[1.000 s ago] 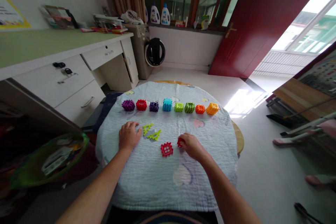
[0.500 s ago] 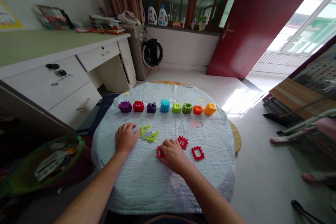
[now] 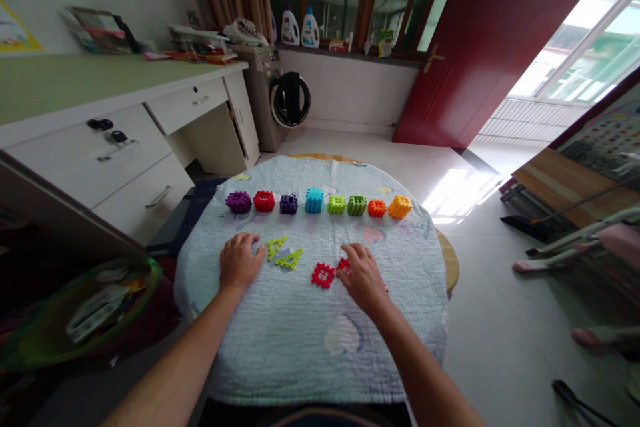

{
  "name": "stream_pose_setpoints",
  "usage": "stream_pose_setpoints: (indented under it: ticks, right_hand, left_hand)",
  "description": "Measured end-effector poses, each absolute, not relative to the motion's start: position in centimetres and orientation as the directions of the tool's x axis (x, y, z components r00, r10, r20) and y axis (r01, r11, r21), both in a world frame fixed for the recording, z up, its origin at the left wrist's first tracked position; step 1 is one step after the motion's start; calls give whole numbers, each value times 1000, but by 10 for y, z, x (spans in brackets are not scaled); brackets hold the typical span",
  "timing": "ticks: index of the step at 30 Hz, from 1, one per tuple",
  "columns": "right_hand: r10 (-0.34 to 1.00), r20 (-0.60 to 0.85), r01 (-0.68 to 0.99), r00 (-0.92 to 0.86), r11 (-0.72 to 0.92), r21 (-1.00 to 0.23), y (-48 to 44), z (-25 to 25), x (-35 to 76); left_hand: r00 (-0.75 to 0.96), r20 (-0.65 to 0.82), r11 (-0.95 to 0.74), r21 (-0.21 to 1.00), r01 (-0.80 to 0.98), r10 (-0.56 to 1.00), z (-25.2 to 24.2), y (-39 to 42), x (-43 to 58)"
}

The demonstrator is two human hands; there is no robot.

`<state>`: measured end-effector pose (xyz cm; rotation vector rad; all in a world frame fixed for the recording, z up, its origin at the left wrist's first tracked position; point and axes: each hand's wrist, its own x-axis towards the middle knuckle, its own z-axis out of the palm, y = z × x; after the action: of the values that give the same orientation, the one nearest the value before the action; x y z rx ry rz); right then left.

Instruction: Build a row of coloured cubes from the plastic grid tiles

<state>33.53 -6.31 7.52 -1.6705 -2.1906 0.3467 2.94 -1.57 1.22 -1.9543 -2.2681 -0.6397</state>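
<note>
My left hand (image 3: 241,261) lies on the cloth with its fingers apart, holding nothing, left of two yellow-green triangular pieces (image 3: 289,258). Over on the right, my right hand (image 3: 363,275) is above a red square piece (image 3: 343,267), partly covering it; whether the fingers grip it cannot be made out. Another red window-patterned piece (image 3: 323,275) lies flat just to the left. A bit of red shows beyond the right hand's wrist side. Stacks of interlocking pieces stand in a row behind, from a purple stack (image 3: 239,202) to an orange-yellow stack (image 3: 401,207).
The round table (image 3: 280,360) wears a pale blue cloth. A green-rimmed basket (image 3: 150,280) stands on the floor at the left, below a white cabinet (image 3: 125,167). Part of a wooden stool (image 3: 449,260) shows past the table's right edge.
My right hand has moved right, from the leftmost red piece to the middle one. The leftmost red piece now lies uncovered, a little farther right and back. My left hand stays in place.
</note>
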Motion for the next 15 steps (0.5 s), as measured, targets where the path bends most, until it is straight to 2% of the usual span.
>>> stream_pose_setpoints:
  ticks: [2, 4, 7, 11, 15]
  right_hand:
    - [957, 90, 862, -277, 289, -417, -68, 79, 365]
    - [929, -32, 858, -368, 327, -396, -78, 80, 394]
    - [901, -175, 880, -397, 319, -352, -93, 79, 420]
    - [895, -139, 846, -423, 336, -414, -98, 77, 426]
    - [902, -54, 760, -429, 328, -561, -85, 72, 425]
  left_hand:
    - [-187, 327, 103, 259, 960, 926, 13, -16, 30]
    - [-187, 331, 102, 257, 961, 925, 12, -15, 29]
    - [-169, 338, 89, 241, 966, 926, 9, -14, 27]
    - [-163, 335, 89, 226, 970, 928, 8, -14, 26]
    - [-167, 333, 92, 231, 969, 928, 10, -15, 27]
